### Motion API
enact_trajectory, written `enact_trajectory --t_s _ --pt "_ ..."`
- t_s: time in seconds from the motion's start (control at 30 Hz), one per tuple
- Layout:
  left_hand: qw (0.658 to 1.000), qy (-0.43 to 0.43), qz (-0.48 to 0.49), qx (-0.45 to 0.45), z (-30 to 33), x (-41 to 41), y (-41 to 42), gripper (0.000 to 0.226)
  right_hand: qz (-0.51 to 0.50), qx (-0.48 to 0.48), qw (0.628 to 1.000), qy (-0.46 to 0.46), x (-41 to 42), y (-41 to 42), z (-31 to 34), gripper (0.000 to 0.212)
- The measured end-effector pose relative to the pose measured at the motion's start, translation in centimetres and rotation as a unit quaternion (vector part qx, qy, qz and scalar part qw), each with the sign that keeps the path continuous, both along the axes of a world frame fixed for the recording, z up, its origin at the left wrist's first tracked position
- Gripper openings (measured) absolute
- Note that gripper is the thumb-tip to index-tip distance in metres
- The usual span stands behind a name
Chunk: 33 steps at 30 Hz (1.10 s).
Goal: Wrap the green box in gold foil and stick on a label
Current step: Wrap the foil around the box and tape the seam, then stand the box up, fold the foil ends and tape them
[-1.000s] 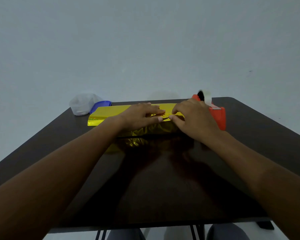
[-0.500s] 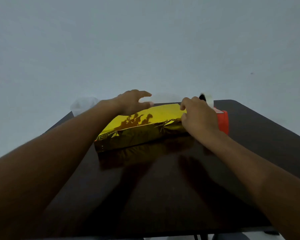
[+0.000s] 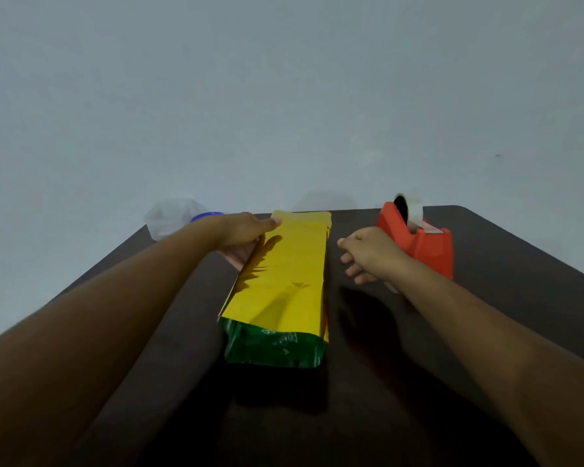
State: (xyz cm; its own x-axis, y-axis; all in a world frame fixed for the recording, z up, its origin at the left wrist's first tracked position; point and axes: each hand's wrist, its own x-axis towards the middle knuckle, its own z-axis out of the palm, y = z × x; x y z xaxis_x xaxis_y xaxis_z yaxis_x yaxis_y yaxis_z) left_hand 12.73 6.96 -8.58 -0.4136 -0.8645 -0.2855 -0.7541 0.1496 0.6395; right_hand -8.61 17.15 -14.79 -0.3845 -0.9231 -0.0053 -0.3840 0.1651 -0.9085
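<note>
Dark, glossy tabletop [image 3: 486,332] with a rounded far right corner, set against a pale wall. Lying lengthwise down its middle, a green box [image 3: 273,348] sleeved in gold foil [image 3: 284,281], near end bare and green, far end reaching almost to the back edge. Just right of it, near the far edge, a red tape dispenser [image 3: 425,247] carrying a roll of clear tape [image 3: 413,207]. At the far left corner, a crumpled clear plastic bag [image 3: 169,219] beside a blue lid [image 3: 206,216].

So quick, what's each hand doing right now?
Left hand: holds the far left edge of the foil-wrapped box.
Right hand: loosely curled, holding nothing.
</note>
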Motion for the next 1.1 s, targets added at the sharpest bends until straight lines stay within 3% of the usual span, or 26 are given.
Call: enact_trajectory --t_s 0.17,0.33,0.4,0.47,0.57,0.63,0.77,0.9,1.1 --pt "0.995 0.079 0.055 -0.013 -0.5 -0.3 0.8 0.054 -0.016 0.029 0.998 -0.061 0.5 -2.1 0.5 0.048" --pt "0.987 0.132 0.086 0.018 -0.7 -0.5 0.5 0.062 0.016 0.031 0.994 -0.104 1.5 -3.1 1.8 0.045" --pt "0.975 0.201 0.092 0.026 -0.4 -0.6 -0.2 0.066 0.003 -0.011 0.993 -0.113 1.5 -3.6 3.0 0.037" --pt "0.947 0.303 0.098 0.028 0.5 -0.8 -0.7 0.063 -0.011 -0.073 0.985 -0.158 1.3 -4.0 4.6 0.032" --pt "0.880 0.461 0.111 0.032 2.2 -0.9 -0.9 0.052 -0.008 -0.151 0.963 -0.224 0.9 -3.9 7.0 0.030" --pt "0.847 0.517 0.118 0.025 3.0 -0.9 -0.6 0.041 -0.007 -0.183 0.958 -0.223 0.9 -3.4 8.0 0.028" --pt "0.831 0.545 0.110 0.004 2.7 -1.0 0.4 0.019 -0.018 -0.215 0.958 -0.191 1.3 -3.0 7.4 0.027" --pt "0.818 0.566 0.102 -0.003 1.3 -1.0 1.1 0.027 -0.019 -0.214 0.960 -0.177 1.9 -2.3 6.4 0.027" --pt "0.824 0.558 0.094 -0.035 1.3 -0.8 1.6 0.023 -0.030 -0.194 0.959 -0.206 2.0 -1.4 7.2 0.047"
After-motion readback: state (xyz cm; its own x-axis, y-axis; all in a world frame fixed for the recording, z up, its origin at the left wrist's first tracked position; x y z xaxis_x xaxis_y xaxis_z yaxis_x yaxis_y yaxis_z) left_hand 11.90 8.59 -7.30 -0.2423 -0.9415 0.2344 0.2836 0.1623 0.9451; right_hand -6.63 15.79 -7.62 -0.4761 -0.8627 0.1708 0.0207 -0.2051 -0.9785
